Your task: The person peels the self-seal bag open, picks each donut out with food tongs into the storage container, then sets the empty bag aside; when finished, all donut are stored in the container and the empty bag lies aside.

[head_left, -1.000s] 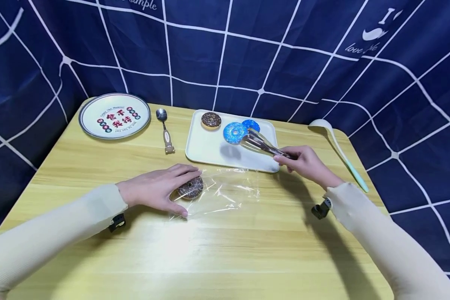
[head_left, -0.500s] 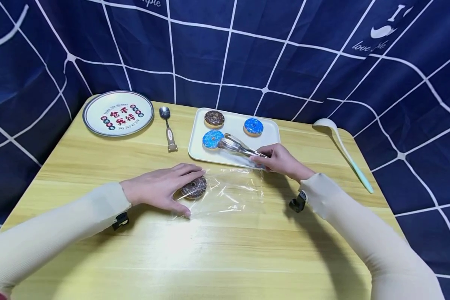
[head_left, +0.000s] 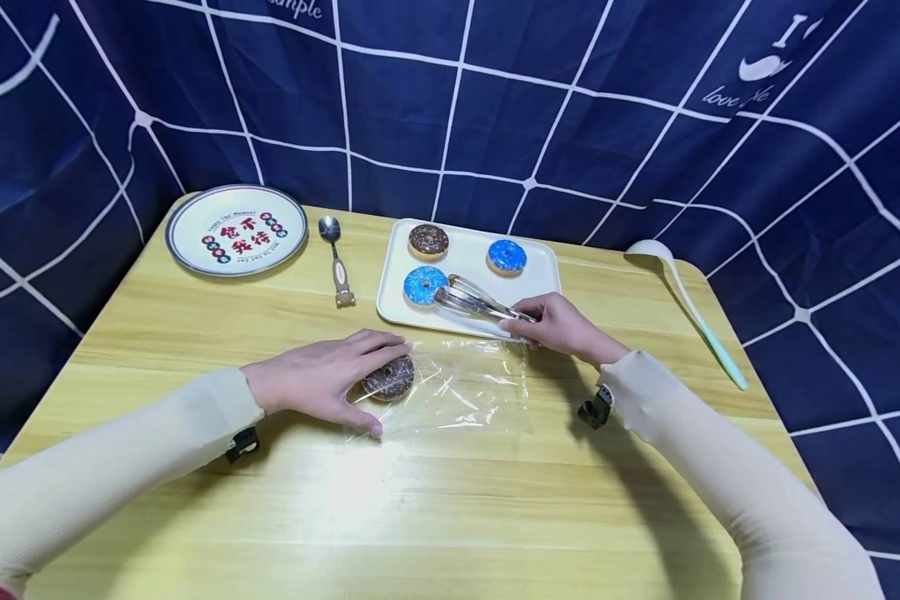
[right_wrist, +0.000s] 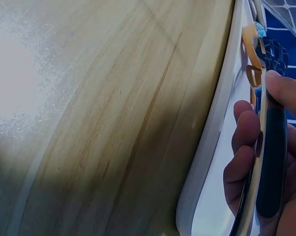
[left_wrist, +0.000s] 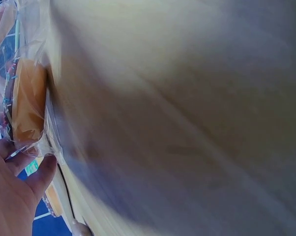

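At the tray [head_left: 467, 254], the right hand [head_left: 558, 323] grips tongs [head_left: 465, 306], tips at a light-blue doughnut [head_left: 422, 286]; before the tray, the left hand [head_left: 322, 375] spreads relaxed fingers around a bagged chocolate doughnut [head_left: 392, 380].

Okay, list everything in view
Plate: 1, white, far left
Spoon: 1, silver-brown, beside plate
Tray: 1, white, far middle
Blue donuts: 2, blue, on tray
Brown donuts: 2, brown, one on tray, one bagged
Bag: 1, clear, before tray
Tongs: 1, silver, over tray
Ladle: 1, white-green, right
Table: 1, wooden, below
Cloth: count unclear, navy, around table
Wrist devices: 2, black, wrists
Sleeves: 2, cream, both arms
Left hand: 1, bare, on bag
Right hand: 1, bare, holding tongs
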{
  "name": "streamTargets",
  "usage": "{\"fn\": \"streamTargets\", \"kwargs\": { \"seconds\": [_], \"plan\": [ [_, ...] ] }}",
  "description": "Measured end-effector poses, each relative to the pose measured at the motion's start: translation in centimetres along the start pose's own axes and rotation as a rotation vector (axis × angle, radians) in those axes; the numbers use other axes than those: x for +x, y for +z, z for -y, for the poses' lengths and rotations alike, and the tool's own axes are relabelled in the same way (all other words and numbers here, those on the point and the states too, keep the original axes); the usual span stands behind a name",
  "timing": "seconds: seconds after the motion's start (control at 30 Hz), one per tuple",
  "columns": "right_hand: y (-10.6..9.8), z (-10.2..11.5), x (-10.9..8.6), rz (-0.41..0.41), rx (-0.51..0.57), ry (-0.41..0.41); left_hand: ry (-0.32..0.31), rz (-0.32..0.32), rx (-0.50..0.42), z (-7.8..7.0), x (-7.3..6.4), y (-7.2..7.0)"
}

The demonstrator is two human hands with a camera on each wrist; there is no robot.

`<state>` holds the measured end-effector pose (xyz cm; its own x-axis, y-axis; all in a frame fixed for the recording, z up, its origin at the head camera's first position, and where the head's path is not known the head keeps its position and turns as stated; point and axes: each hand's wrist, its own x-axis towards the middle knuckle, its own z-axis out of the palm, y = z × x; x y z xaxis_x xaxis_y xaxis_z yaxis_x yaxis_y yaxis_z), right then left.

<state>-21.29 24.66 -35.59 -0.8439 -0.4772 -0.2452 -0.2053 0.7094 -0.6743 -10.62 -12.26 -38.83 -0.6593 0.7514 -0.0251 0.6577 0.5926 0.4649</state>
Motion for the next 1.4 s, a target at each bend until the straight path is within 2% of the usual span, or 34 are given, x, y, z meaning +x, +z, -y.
{"fn": "streamTargets", "kwargs": {
  "seconds": [0.43, 0.63, 0.83, 1.07, 1.23, 1.4],
  "plan": [
    [-0.4, 0.0, -0.4, -0.026, 0.002, 0.026, -0.01, -0.008, 0.016, -0.1, 0.0, 0.1],
    [-1.3, -0.5, -1.4, -0.039, -0.001, 0.061, -0.015, -0.01, 0.014, -0.2, 0.0, 0.2],
    [-3.8, -1.2, -4.0, -0.082, -0.049, 0.041, -0.014, -0.031, 0.004, -0.1, -0.1, 0.3],
    [-6.2, -2.2, -8.5, -0.087, -0.05, -0.004, -0.018, -0.04, -0.001, 0.1, -0.2, 0.3],
    [-6.6, -2.7, -11.2, -0.055, -0.077, -0.07, -0.024, -0.041, -0.01, 0.2, -0.1, 0.4],
    [-6.0, -2.3, -12.6, 0.017, -0.119, -0.091, -0.028, -0.047, -0.016, 0.2, 0.0, 0.3]
  ]
}}
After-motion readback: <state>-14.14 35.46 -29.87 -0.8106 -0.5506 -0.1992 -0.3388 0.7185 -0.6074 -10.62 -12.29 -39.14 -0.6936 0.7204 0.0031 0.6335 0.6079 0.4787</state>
